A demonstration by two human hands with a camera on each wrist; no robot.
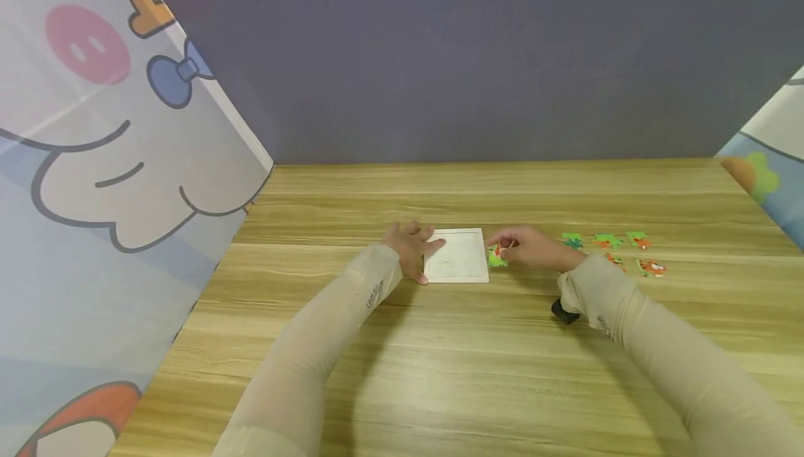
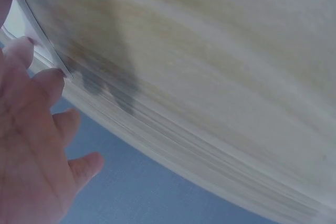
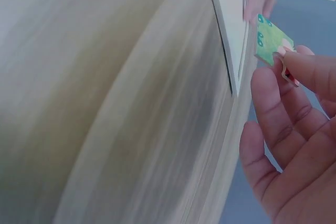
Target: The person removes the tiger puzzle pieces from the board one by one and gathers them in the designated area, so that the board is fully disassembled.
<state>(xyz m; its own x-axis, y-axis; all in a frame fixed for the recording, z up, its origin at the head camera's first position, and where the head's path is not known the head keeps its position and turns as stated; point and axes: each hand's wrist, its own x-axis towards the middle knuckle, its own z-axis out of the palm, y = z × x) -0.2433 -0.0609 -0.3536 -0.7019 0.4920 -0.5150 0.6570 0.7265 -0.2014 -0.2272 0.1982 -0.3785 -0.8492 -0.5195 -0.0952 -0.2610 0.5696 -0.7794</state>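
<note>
A square white puzzle tray (image 1: 457,261) with a raised rim lies on the wooden table. My left hand (image 1: 408,250) rests at its left edge with fingers spread, the thumb or a finger reaching over the rim. At the tray's right side, my right hand (image 1: 530,248) pinches a green jigsaw piece (image 1: 497,259) with red on it between thumb and fingers. In the right wrist view the same jigsaw piece (image 3: 273,40) shows teal spots and is held tilted above the table, near the tray (image 3: 229,30).
Right of my right hand lie several loose jigsaw pieces (image 1: 608,241) in green and orange, partly hidden by the wrist. A black object (image 1: 565,311) sits at the right cuff. A grey panel (image 1: 465,59) rises behind the table (image 1: 452,373), with a cartoon-printed wall (image 1: 125,185) at left.
</note>
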